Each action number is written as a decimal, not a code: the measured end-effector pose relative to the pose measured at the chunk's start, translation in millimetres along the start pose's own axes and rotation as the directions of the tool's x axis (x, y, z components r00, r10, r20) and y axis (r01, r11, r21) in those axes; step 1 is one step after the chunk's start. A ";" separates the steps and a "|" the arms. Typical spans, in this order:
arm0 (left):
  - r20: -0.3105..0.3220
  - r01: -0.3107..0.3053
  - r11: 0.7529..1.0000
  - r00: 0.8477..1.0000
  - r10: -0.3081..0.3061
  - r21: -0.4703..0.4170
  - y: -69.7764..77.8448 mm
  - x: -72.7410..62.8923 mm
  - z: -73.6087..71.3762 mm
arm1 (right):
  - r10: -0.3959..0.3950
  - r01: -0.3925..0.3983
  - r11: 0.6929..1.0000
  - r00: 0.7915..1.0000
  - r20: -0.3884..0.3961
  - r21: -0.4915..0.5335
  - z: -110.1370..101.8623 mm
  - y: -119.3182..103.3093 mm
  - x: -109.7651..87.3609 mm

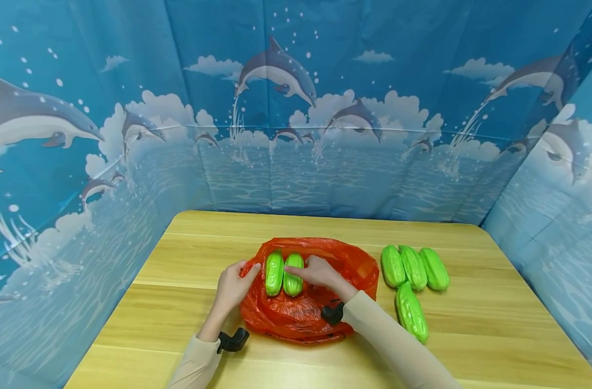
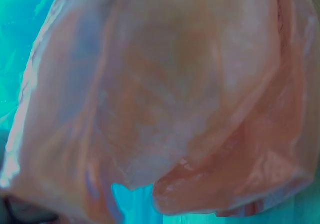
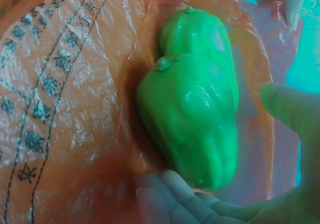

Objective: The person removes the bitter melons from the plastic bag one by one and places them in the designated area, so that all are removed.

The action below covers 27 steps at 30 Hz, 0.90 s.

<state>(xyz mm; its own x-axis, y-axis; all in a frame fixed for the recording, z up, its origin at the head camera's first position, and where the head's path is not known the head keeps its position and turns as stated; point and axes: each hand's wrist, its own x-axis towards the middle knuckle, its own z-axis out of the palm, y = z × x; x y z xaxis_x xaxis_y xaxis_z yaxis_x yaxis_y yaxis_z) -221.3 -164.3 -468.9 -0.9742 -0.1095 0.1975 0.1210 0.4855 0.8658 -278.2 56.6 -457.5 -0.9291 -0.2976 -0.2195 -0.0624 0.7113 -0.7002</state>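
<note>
A red plastic bag [image 1: 296, 310] lies spread with its mouth up. Inside, side by side toward its left, are two glossy green gourd-like vegetables, the left one [image 1: 274, 274] and the right one [image 1: 293, 285]. My left hand [image 1: 233, 286] pinches the bag's left rim between thumb and fingers. Over the right vegetable reaches my right hand [image 1: 320, 272]. In the right wrist view its thumb stands apart from the vegetable [image 3: 195, 119], while its fingers [image 3: 185, 199] lie extended by the lower end. Blurred bag film [image 2: 175, 109] fills most of the left wrist view.
Right of the bag on the wooden table [image 1: 179, 259] lie several more green vegetables: a row of three, with its middle one [image 1: 412, 267], and a single one [image 1: 411, 313] in front. A blue dolphin-print curtain [image 1: 296, 178] rises behind and at both sides.
</note>
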 end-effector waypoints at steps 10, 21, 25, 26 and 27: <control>0.011 0.010 1.000 1.000 -0.010 -0.005 0.6 -0.8 -0.4 | -0.002 0.002 1.000 1.000 0.008 0.000 6.1 5.5 4.5; 0.011 0.004 1.000 1.000 -0.004 -0.006 0.5 -1.0 0.2 | 0.042 -0.042 0.997 0.999 0.002 0.069 11.9 8.2 7.1; 0.011 0.004 1.000 1.000 -0.004 -0.007 0.5 -0.7 0.0 | 0.031 -0.031 0.994 1.000 0.001 0.107 13.5 8.9 8.7; 0.010 0.003 1.000 1.000 -0.003 -0.008 0.4 -0.5 0.0 | 0.029 -0.028 0.993 1.000 0.001 0.117 13.8 8.8 9.0; 0.011 0.003 1.000 1.000 -0.003 -0.010 0.2 -0.3 0.0 | 0.026 -0.026 0.992 1.000 0.000 0.125 13.9 8.6 9.0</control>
<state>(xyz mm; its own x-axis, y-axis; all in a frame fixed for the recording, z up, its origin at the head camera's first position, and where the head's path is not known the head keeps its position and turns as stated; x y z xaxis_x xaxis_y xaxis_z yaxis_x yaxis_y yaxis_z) -221.0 -164.2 -468.8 -0.9765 -0.1018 0.1900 0.1197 0.4769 0.8708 -282.0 51.2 -474.9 -0.9303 -0.2793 -0.2378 0.0078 0.6331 -0.7740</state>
